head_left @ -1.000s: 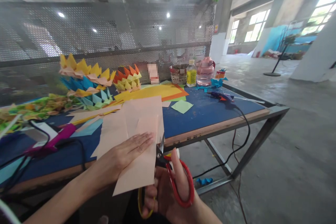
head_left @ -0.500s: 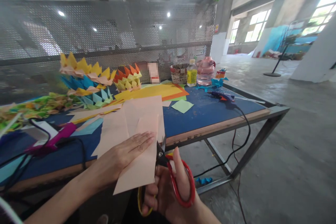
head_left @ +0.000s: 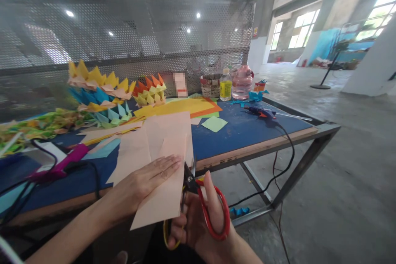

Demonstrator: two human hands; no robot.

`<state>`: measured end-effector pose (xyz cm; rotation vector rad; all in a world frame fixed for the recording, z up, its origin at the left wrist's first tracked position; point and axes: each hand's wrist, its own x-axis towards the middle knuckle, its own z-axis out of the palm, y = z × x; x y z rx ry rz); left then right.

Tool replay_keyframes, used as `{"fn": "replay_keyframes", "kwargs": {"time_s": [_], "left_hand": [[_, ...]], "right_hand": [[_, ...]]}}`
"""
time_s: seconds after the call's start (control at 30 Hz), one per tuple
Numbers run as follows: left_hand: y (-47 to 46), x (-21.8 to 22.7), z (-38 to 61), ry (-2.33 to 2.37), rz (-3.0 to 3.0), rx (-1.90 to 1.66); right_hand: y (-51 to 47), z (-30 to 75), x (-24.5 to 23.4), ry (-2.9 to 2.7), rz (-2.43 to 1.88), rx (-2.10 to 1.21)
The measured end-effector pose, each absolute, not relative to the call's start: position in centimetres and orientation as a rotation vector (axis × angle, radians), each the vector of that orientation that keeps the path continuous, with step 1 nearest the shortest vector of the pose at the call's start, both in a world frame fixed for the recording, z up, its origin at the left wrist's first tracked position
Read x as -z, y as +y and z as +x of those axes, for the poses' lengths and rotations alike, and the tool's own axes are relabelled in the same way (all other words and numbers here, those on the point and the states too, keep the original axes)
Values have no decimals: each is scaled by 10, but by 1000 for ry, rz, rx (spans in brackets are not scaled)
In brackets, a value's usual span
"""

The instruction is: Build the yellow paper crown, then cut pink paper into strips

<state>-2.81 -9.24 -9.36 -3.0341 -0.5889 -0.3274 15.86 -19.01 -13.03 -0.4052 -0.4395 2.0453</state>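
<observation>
My left hand lies flat, fingers stretched out, on a strip of pale peach paper that hangs over the near edge of the blue table. My right hand is closed round the red-handled scissors just below the table edge. The short blades point up along the paper's right edge and touch it beside my left fingertips. More peach sheets lie under and behind the strip.
Folded paper crowns in yellow, blue and orange stand at the back left. Yellow and orange sheets, a green square, a blue glue gun with cable, a pink glue gun, bottles and a perforated metal screen surround them.
The scissors have crept up along the paper's right edge, closer to my left fingertips. My left hand stays flat on the strip.
</observation>
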Motion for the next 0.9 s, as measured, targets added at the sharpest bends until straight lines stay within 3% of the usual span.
{"fn": "replay_keyframes", "kwargs": {"time_s": [0.7, 0.9], "left_hand": [[-97, 90, -32, -582, -2979, 470], [-80, 93, -26, -529, -2971, 309]], "right_hand": [[-197, 156, 125, -452, -368, -2077], [-194, 153, 129, -474, -366, -2059]]}}
